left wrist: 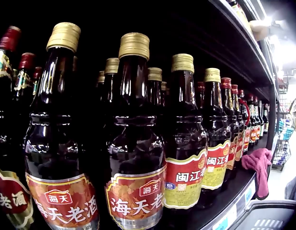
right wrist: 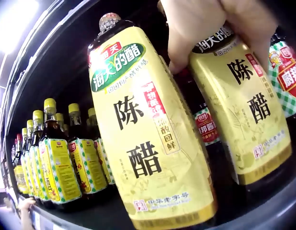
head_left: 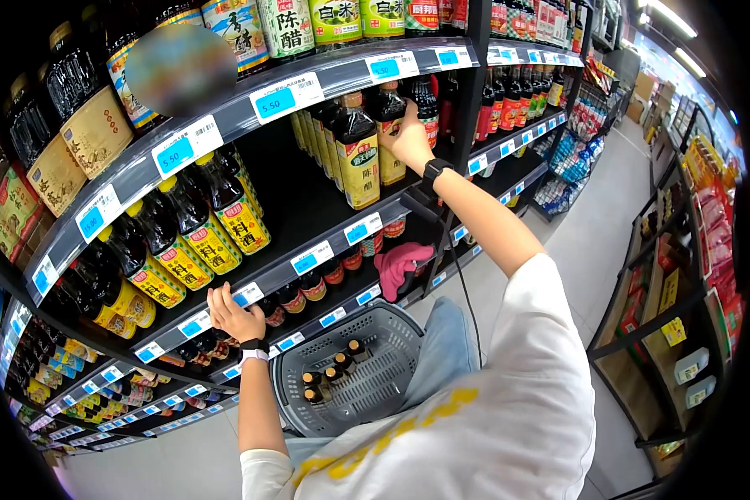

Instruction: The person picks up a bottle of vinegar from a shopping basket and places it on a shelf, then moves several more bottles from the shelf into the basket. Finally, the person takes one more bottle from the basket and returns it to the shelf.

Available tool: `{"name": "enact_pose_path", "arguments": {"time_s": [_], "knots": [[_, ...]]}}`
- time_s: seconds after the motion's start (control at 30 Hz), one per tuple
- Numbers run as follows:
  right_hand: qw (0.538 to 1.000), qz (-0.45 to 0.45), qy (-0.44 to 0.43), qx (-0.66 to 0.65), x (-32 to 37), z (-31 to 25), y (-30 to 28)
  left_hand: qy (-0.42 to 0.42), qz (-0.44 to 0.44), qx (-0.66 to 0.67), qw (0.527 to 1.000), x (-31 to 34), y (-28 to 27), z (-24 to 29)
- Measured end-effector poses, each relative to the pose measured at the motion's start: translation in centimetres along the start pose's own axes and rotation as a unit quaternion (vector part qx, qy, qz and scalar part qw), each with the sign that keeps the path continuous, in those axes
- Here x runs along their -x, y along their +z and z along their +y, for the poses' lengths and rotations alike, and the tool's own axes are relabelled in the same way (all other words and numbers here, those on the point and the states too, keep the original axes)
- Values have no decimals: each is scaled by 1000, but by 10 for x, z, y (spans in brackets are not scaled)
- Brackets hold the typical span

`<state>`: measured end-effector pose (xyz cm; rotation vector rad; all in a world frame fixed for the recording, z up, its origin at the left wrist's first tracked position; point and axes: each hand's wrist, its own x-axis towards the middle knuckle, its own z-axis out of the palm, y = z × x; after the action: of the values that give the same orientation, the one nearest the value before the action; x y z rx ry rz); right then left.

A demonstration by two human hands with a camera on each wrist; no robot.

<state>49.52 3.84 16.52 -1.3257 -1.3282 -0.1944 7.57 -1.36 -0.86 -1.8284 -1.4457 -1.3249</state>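
Observation:
My right hand (head_left: 408,140) grips the upper part of a dark vinegar bottle (right wrist: 241,110) with a pale yellow label, the thumb and fingers on either side of it. The bottle stands upright, close over the shelf. Just left of it is a matching vinegar bottle (head_left: 361,171), at the front of a row. Lower left, my left hand (head_left: 235,315) rests on the price-tagged shelf edge (head_left: 268,282), fingers extended and holding nothing. Below that edge, the left wrist view shows dark bottles with gold caps and red labels (left wrist: 136,194).
A grey basket (head_left: 285,387) holding several dark-capped bottles (head_left: 342,361) is below, between my arms. Cooking wine bottles (head_left: 208,246) with yellow labels line the shelf at left. A pink cloth (head_left: 402,265) hangs by the lower shelf. Another shelf unit (head_left: 642,333) stands across the aisle.

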Motion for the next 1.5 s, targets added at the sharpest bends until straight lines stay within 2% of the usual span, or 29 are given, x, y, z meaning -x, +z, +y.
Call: {"name": "enact_pose_path", "arguments": {"time_s": [0.03,0.07,0.2,0.27,0.4,0.63,0.73,0.87,1.07,1.37,1.43,1.5], "knots": [[998,-37,40,-7,2,-7,-7,3,-3,-1,1000,0,-1,0],[998,-36,41,-7,6,-2,-5,6,-6,-2,1000,0,-1,0],[975,-136,132,116,27,13,-5,1,-15,-1,1000,-1,-3,3],[982,-131,107,81,39,17,-5,-6,-21,-6,1000,0,-1,1],[980,-106,147,78,53,16,-3,0,-32,-28,999,5,4,-5],[993,-60,91,44,76,33,6,-5,7,-65,998,3,9,0],[989,-55,120,63,80,27,9,-9,3,-89,996,6,13,-5],[991,-14,110,70,82,30,17,-4,9,-94,996,6,15,-6],[996,-19,83,39,84,31,11,-7,1,-80,997,3,10,0],[992,-76,90,40,81,27,1,-6,-8,-68,998,1,5,3],[994,-71,70,36,82,29,3,5,10,-62,998,-3,7,2],[996,-69,48,38,83,32,5,-10,-15,-33,999,-6,0,7]]}}
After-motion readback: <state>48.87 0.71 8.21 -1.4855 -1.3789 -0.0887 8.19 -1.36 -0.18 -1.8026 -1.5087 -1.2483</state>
